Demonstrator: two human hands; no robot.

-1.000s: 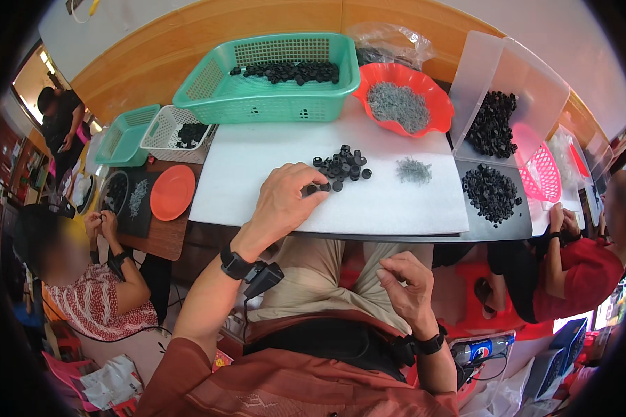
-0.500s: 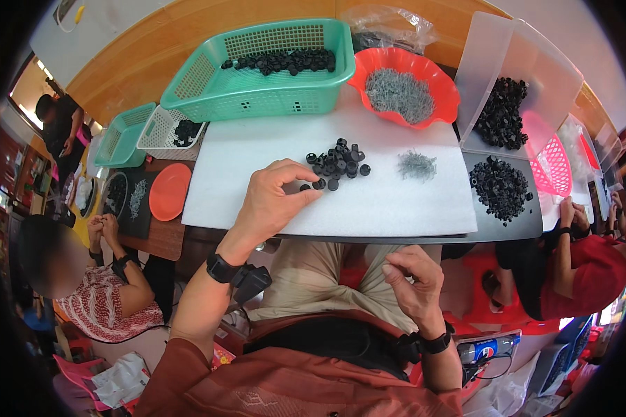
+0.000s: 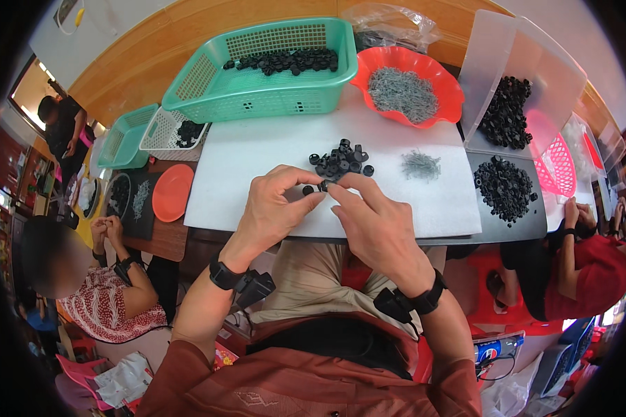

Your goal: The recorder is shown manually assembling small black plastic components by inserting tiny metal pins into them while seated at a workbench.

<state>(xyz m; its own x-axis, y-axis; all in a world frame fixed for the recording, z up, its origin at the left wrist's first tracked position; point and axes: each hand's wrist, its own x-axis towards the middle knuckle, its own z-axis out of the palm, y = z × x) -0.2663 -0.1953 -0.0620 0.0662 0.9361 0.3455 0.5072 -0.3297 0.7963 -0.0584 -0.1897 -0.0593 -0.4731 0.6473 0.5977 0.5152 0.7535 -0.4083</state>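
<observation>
My left hand [image 3: 275,208] holds a small black round part [image 3: 323,186] between thumb and forefinger, just above the white foam sheet [image 3: 236,167]. From the other side, my right hand [image 3: 379,221] meets it, fingertips closed at the same part and partly covering it. Right beyond my fingers lies a loose heap of black round parts [image 3: 343,161]. One single black part [image 3: 308,190] sits beside my left forefinger. To the right of the heap is a small pile of thin grey metal pins [image 3: 421,165].
At the back stand a green basket [image 3: 257,97] with black parts and a red scalloped bowl [image 3: 452,90] of pins. A clear bin [image 3: 480,104] and another heap of black parts [image 3: 504,189] lie right. An orange plate [image 3: 172,193] lies left. People sit on both sides.
My right hand has come up from over my lap to meet my left hand at the black part. The left hand has shifted only slightly.
</observation>
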